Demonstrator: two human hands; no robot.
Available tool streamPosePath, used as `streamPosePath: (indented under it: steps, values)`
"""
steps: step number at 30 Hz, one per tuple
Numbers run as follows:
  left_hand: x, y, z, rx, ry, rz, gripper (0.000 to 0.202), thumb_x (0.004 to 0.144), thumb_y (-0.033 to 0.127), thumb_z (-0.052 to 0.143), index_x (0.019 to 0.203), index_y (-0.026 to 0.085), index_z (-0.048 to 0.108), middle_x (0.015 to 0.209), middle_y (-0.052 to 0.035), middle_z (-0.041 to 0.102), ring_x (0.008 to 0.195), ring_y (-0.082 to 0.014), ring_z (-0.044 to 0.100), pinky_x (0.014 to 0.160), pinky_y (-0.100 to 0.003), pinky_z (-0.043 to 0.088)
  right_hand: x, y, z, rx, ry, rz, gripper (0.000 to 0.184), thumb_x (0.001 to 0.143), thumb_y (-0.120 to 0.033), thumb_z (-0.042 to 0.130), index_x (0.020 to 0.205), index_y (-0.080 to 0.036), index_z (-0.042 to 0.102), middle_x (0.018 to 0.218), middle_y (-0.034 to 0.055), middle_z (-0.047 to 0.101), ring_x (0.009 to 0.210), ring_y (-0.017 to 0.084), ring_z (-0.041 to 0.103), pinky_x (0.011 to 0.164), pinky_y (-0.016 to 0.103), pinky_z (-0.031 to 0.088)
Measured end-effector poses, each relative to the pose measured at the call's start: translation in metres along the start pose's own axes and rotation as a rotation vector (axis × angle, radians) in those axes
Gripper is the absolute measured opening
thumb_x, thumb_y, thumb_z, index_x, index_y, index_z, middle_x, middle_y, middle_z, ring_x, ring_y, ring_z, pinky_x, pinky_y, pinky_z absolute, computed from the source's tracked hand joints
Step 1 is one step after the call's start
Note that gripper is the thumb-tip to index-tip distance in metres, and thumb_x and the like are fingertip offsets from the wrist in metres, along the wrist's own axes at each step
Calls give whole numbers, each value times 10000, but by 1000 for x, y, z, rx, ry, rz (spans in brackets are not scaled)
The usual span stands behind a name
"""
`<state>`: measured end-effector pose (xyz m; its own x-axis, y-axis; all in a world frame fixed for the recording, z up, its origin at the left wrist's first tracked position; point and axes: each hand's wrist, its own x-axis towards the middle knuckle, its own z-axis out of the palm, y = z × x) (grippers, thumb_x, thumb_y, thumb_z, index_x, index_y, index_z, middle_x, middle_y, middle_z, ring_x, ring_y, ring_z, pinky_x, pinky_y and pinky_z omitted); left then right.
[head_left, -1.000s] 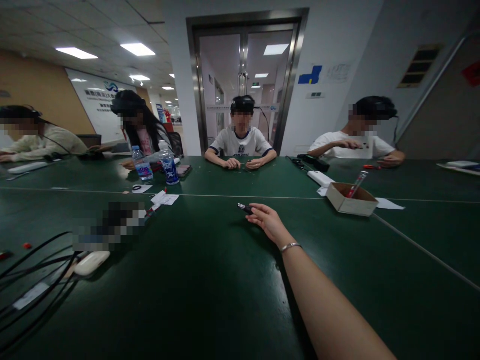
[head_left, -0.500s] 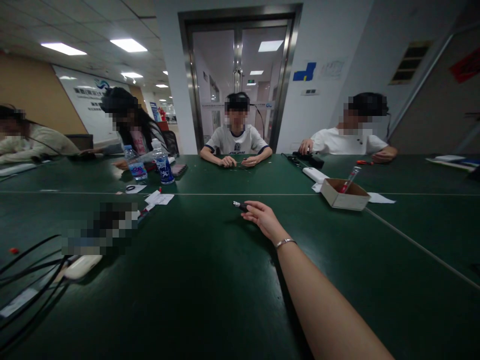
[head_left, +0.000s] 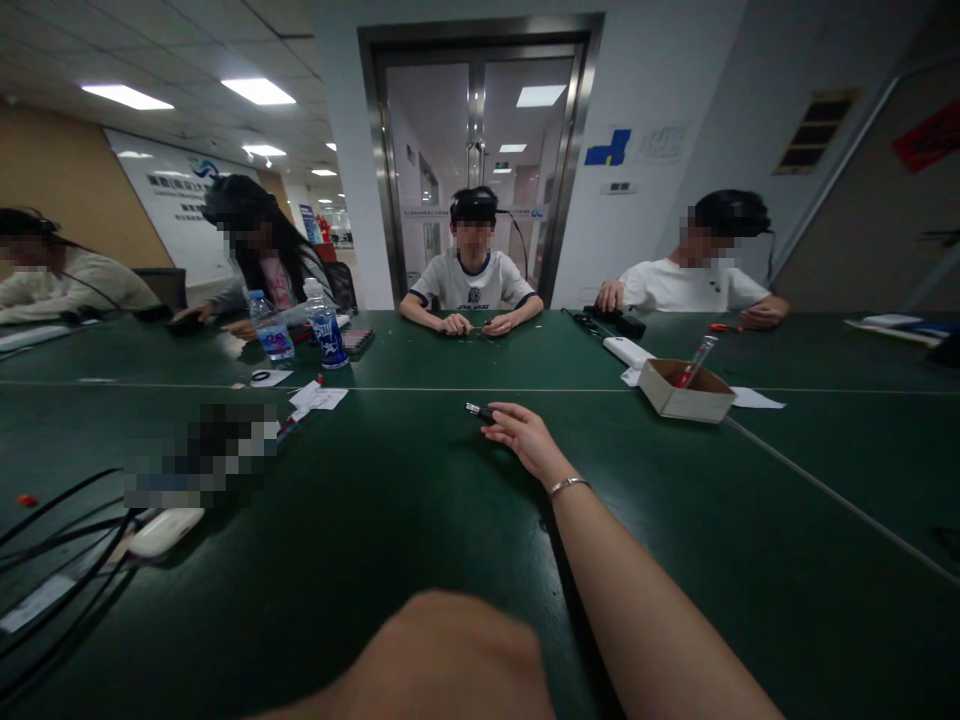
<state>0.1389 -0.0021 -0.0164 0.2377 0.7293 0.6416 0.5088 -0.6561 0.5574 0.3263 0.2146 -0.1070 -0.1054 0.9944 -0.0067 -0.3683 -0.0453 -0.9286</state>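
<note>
Over my remote feed, the left hand [head_left: 450, 655] has just come into view at the bottom edge; 0.5 s ago only the right hand [head_left: 525, 437] showed. It is blurred and I see mainly its back, so I cannot tell whether its fingers are apart or together. It appears to hold nothing that I can make out, and it is well apart from the right hand.

The right hand keeps its hold: thumb and fingertips are clamped on the dark rear part of a small black object with a silvery tip [head_left: 486, 414], which points left. The object is over the middle of the green table [head_left: 420, 520], near the pale seam; I cannot tell whether it touches the surface. I judge that I now have 2 hands over the work, though the right bears the hold alone.

Off to the right, a pale open box [head_left: 690, 404] has a red stick [head_left: 697, 362] leaning in it. To the left are loose papers [head_left: 319, 397] and 2 bottles [head_left: 328, 332]. Across the table, a co-worker's hands [head_left: 506, 322] rest near small bits.
</note>
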Motion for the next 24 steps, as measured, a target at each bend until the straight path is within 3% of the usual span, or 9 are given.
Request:
streamPosePath:
  steps: [3,7,10,13,16,18,21,24]
  values:
    - [42,-21,17,-121,12,-45,179,634,372,464,604,249,591,582,-20,534,670,-181,542,571,-301,442,1,2,0,11,-1,-17,153,819,-79,662,967,-118,654,772,73,702,657,155,696,637,219,581]
    - [112,-77,45,-370,18,-103,180,746,287,465,600,196,518,599,-4,516,620,-137,492,619,-267,434,3,3,-1,16,-11,-31,147,813,-74,651,951,-124,662,751,50,692,638,144,686,637,225,584]
    - [144,-125,63,-500,310,-266,210,769,231,432,564,185,440,573,6,464,565,-118,441,567,-237,391,3,2,-2,7,-9,-8,163,823,-70,646,977,-119,663,762,60,685,654,144,689,648,223,588]
    - [142,-166,81,-509,515,-504,266,830,260,397,575,188,411,584,9,448,555,-117,437,540,-223,375,4,1,-2,6,1,-1,162,818,-70,659,971,-123,667,775,61,680,661,138,687,637,206,584]
    - [122,-191,97,-425,421,-686,230,865,337,440,714,179,510,699,-8,539,631,-123,511,574,-215,403,5,2,-2,10,16,-25,152,807,-66,664,945,-130,669,766,52,677,640,129,679,613,196,577]
    - [112,-198,105,-425,315,-724,207,878,370,450,886,187,545,814,-21,585,670,-123,555,576,-209,412,5,3,-2,8,25,-52,153,789,-69,681,927,-134,670,755,48,677,635,130,676,596,192,570]
    - [107,-198,112,-418,164,-656,280,905,415,423,1050,213,550,905,-35,603,687,-121,587,560,-204,407,6,5,-2,-8,29,-80,162,767,-78,697,917,-131,671,742,47,677,628,126,670,575,176,555]
    - [108,-195,114,-406,41,-583,301,907,421,434,1094,223,564,902,-33,619,686,-123,599,589,-217,428,7,7,-3,-23,32,-88,163,760,-74,684,912,-131,671,733,37,675,619,117,666,573,169,548]
